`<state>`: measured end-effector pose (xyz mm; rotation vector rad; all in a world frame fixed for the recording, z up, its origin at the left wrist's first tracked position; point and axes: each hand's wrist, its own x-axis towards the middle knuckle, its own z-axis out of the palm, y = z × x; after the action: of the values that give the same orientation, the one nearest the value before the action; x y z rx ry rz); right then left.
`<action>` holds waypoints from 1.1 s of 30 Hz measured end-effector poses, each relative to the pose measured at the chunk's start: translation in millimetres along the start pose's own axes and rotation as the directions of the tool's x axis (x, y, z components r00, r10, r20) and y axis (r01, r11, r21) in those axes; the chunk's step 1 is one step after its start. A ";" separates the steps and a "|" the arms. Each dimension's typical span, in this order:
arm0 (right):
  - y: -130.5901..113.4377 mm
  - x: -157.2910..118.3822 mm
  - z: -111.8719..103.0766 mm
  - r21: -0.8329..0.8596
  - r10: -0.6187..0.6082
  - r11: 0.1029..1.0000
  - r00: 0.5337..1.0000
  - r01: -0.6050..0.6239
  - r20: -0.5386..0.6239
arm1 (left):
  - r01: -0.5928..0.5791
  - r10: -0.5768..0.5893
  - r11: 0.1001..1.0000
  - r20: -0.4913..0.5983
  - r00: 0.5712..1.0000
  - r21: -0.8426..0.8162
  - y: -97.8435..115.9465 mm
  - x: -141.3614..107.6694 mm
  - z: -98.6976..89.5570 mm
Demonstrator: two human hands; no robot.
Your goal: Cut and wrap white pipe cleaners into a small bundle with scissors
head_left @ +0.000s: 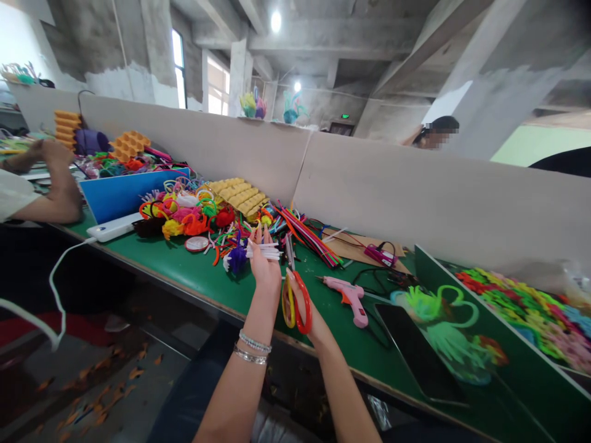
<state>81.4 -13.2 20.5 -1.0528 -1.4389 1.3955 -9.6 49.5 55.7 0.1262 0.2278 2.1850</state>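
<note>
My left hand (pixel 266 271), palm up, holds a bundle of short white pipe cleaner pieces (pixel 264 251) across its fingers. Close on its right, my right hand (pixel 314 312) has its fingers in the handles of a pair of scissors (pixel 303 298), one loop red and one yellow. The blades point up and away, beside the right ends of the white pieces. Just left of the bundle, a purple fuzzy piece (pixel 237 259) lies on the green table. Past my hands lies a bunch of long coloured pipe cleaners (pixel 311 237).
A pink glue gun (pixel 348 294) and a dark phone (pixel 420 354) lie to the right. Colourful fuzzy pieces (pixel 191 215) pile up at left near a white power strip (pixel 115 227). A green divider (pixel 489 332) stands at right. Another person's arm (pixel 58 184) rests far left.
</note>
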 end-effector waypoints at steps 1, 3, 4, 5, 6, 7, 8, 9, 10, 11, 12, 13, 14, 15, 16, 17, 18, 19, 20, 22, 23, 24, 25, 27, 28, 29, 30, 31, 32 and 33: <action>-2.4 -2.2 -2.8 0.003 0.019 1.000 1.000 -0.019 0.008 | 0.001 -0.001 1.000 0.014 1.000 -0.006 2.7 -1.8 -0.4; -6.8 -7.2 -11.8 0.002 0.046 0.999 0.999 -0.046 0.002 | 0.008 -0.007 1.000 0.046 0.999 -0.020 9.3 -5.4 -2.3; -8.7 -9.9 -18.0 -0.014 0.054 0.998 0.998 -0.054 -0.012 | 0.012 -0.011 1.000 0.065 0.998 -0.028 12.8 -7.0 -4.0; -10.3 -12.6 -25.1 -0.045 0.055 0.997 0.998 -0.056 -0.024 | 0.013 -0.011 1.000 0.082 0.997 -0.028 16.4 -8.3 -6.3; -11.9 -15.3 -32.8 -0.091 0.052 0.994 0.998 -0.054 -0.023 | 0.013 -0.011 1.000 0.100 0.995 -0.022 19.8 -9.3 -9.1; -13.5 -17.9 -40.8 -0.155 0.037 0.987 0.999 -0.042 -0.033 | 0.022 -0.021 1.000 0.107 0.994 -0.004 23.0 -10.0 -12.4; -15.2 -20.4 -48.6 -0.245 0.003 0.969 0.998 -0.018 -0.059 | 0.029 -0.032 0.999 0.105 0.994 0.024 26.0 -10.5 -16.0; -17.2 -23.0 -55.9 -0.366 -0.031 0.931 0.996 -0.003 -0.086 | 0.043 -0.049 0.997 0.100 0.994 0.063 28.9 -10.9 -19.9; -19.5 -25.5 -62.4 -0.496 -0.077 0.868 0.986 -0.006 -0.146 | 0.067 -0.079 0.991 0.102 0.992 0.113 31.7 -11.2 -23.8; -21.8 -28.2 -68.0 -0.621 -0.116 0.783 0.977 -0.022 -0.180 | 0.107 -0.129 0.979 0.117 0.985 0.176 34.4 -11.7 -27.8; -24.2 -30.9 -72.6 -0.720 -0.145 0.692 0.969 -0.047 -0.202 | 0.157 -0.200 0.954 0.150 0.968 0.253 37.2 -12.3 -31.7; -26.4 -33.5 -76.4 -0.788 -0.159 0.611 0.963 -0.077 -0.217 | 0.210 -0.289 0.912 0.186 0.939 0.353 40.1 -13.0 -35.6; -28.4 -36.1 -79.5 -0.830 -0.155 0.548 0.962 -0.106 -0.225 | 0.257 -0.389 0.849 0.216 0.896 0.462 42.8 -13.9 -39.4; -30.1 -38.4 -82.1 -0.854 -0.141 0.501 0.961 -0.137 -0.236 | 0.297 -0.491 0.761 0.215 0.844 0.576 45.5 -14.7 -43.1; -31.3 -40.4 -84.4 -0.867 -0.115 0.467 0.961 -0.172 -0.252 | 0.317 -0.571 0.667 0.189 0.799 0.674 47.9 -15.6 -46.8; -32.2 -42.1 -86.4 -0.873 -0.083 0.442 0.960 -0.206 -0.269 | 0.334 -0.645 0.565 0.151 0.749 0.755 49.8 -16.4 -50.2; -32.7 -43.5 -88.2 -0.875 -0.051 0.421 0.957 -0.238 -0.285 | 0.349 -0.711 0.458 0.101 0.696 0.818 51.1 -17.0 -53.3; -32.7 -44.6 -89.9 -0.876 -0.022 0.405 0.955 -0.261 -0.295 | 0.357 -0.766 0.354 0.049 0.641 0.865 51.5 -17.4 -55.9; -32.4 -45.4 -91.3 -0.877 0.001 0.393 0.955 -0.275 -0.298 | 0.354 -0.788 0.279 0.002 0.615 0.893 51.1 -17.6 -57.9; -30.4 -46.3 -93.5 -0.881 0.022 0.390 0.959 -0.270 -0.284 | 0.340 -0.778 0.211 -0.053 0.626 0.917 47.5 -17.4 -60.5; -28.8 -46.4 -94.4 -0.881 0.022 0.395 0.961 -0.261 -0.275 | 0.336 -0.761 0.210 -0.062 0.646 0.918 44.3 -17.0 -61.3; -26.9 -46.3 -95.2 -0.880 0.019 0.403 0.963 -0.252 -0.267 | 0.333 -0.742 0.226 -0.060 0.668 0.916 40.4 -16.4 -61.9; -24.8 -46.1 -96.0 -0.877 0.016 0.413 0.965 -0.246 -0.264 | 0.332 -0.727 0.247 -0.053 0.684 0.910 35.9 -15.6 -62.6; -20.6 -45.4 -97.8 -0.868 0.006 0.439 0.966 -0.234 -0.258 | 0.310 -0.692 0.325 0.001 0.722 0.893 26.4 -13.2 -64.5; -18.8 -45.0 -98.7 -0.863 0.000 0.451 0.967 -0.229 -0.256 | 0.280 -0.663 0.364 0.035 0.748 0.888 22.0 -11.7 -65.7; -17.4 -44.8 -99.6 -0.858 -0.007 0.463 0.967 -0.223 -0.255 | 0.230 -0.616 0.407 0.079 0.784 0.884 18.1 -10.2 -67.0; -16.5 -44.7 -100.4 -0.854 -0.016 0.475 0.968 -0.214 -0.251 | 0.158 -0.541 0.436 0.118 0.833 0.886 15.0 -8.6 -68.3; -16.0 -44.8 -100.9 -0.850 -0.023 0.485 0.969 -0.205 -0.248 | 0.079 -0.468 0.459 0.165 0.868 0.885 12.7 -7.1 -69.4; -16.1 -44.9 -101.2 -0.847 -0.030 0.493 0.969 -0.199 -0.246 | 0.027 -0.404 0.484 0.196 0.894 0.875 11.3 -5.9 -70.2; -16.6 -45.2 -101.1 -0.845 -0.036 0.498 0.968 -0.197 -0.247 | -0.004 -0.367 0.508 0.220 0.904 0.862 10.7 -5.1 -70.7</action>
<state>191.1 -28.2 37.9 -1.8636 -1.9683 0.4547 -27.5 30.9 -11.2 1.0341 1.0425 1.5832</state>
